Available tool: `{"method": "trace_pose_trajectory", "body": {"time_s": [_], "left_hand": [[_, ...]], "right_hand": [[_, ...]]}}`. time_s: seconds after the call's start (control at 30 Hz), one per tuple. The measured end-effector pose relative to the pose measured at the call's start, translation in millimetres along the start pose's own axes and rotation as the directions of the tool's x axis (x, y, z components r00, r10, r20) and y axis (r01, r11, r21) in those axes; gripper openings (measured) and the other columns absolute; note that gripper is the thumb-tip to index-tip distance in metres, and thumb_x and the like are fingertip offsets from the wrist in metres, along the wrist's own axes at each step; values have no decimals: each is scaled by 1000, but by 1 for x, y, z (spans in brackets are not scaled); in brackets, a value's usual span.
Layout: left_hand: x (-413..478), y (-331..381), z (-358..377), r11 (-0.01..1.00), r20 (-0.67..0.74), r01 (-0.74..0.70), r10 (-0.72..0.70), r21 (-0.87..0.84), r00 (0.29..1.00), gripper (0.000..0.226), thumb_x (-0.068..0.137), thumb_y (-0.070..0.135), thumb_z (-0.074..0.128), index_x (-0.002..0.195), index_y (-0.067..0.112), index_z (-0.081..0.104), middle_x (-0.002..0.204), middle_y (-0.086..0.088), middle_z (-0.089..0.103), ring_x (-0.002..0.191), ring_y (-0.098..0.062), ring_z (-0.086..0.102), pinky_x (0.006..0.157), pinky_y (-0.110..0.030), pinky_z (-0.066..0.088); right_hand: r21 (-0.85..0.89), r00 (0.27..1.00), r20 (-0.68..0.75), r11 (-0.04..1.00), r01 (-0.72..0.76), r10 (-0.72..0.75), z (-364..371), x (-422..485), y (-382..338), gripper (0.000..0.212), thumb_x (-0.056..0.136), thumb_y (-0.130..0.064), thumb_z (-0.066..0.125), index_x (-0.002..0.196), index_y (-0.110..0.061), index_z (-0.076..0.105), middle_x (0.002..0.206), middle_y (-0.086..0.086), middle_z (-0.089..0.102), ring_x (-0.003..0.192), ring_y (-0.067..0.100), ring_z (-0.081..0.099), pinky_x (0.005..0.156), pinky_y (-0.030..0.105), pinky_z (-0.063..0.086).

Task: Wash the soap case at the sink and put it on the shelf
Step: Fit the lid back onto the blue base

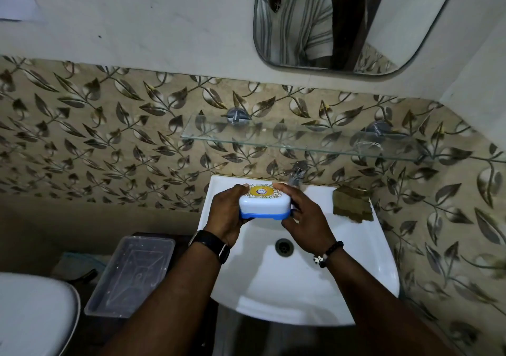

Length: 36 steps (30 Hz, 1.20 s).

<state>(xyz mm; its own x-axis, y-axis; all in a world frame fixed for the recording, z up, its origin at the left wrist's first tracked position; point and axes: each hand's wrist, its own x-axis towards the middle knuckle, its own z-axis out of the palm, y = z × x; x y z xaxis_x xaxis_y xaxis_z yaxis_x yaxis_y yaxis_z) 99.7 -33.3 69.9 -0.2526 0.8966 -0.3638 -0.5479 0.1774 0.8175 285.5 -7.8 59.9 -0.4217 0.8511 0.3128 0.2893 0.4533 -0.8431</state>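
A soap case with a white lid, a yellow round label and a blue base is held over the back of the white sink. My left hand grips its left end, fingers curled round the far side. My right hand grips its right end. The lid is shut. A chrome tap stands just behind the case; no water is seen running. A glass shelf is fixed on the tiled wall above the tap.
A brown scrub pad lies on the sink's right rim. The drain is in the basin's middle. A clear plastic box sits left of the sink, a white toilet lid at lower left. A mirror hangs above.
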Motion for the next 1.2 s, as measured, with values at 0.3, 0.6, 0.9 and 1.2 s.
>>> {"method": "trace_pose_trajectory", "body": {"time_s": [0.3, 0.6, 0.9, 1.2], "left_hand": [[1, -12, -6, 986, -80, -155, 160, 69, 984, 15, 94, 11, 60, 83, 16, 69, 84, -2, 73, 79, -19, 69, 58, -28, 53], [1, -17, -5, 948, -24, -243, 253, 204, 967, 15, 100, 28, 56, 94, 19, 68, 87, 0, 72, 76, -14, 68, 51, -28, 49], [4, -19, -7, 937, -52, -263, 281, 229, 958, 16, 79, 45, 59, 86, 35, 69, 89, 1, 71, 74, -17, 64, 49, -26, 41], [3, 35, 35, 805, 74, -572, 568, 157, 820, 12, 90, 36, 66, 94, 28, 75, 93, 1, 75, 88, -18, 74, 70, -33, 61]], "right_hand": [[516, 857, -12, 737, -437, 516, 27, 17, -22, 18, 100, -27, 56, 117, -27, 62, 126, 9, 61, 108, 26, 65, 69, 43, 63], [432, 782, -162, 756, -492, 602, 47, 25, -28, 14, 94, -40, 52, 100, -31, 60, 94, 14, 68, 48, 23, 64, 35, 22, 40], [425, 806, -60, 746, -514, 589, 45, 24, -22, 18, 95, -45, 57, 105, -30, 58, 102, 20, 68, 44, 23, 60, 34, 20, 37], [-155, 986, -157, 988, 24, -49, -23, 41, -43, 92, 62, -44, 92, 139, -18, 49, 124, 0, 46, 116, -7, 48, 96, 6, 40]]}}
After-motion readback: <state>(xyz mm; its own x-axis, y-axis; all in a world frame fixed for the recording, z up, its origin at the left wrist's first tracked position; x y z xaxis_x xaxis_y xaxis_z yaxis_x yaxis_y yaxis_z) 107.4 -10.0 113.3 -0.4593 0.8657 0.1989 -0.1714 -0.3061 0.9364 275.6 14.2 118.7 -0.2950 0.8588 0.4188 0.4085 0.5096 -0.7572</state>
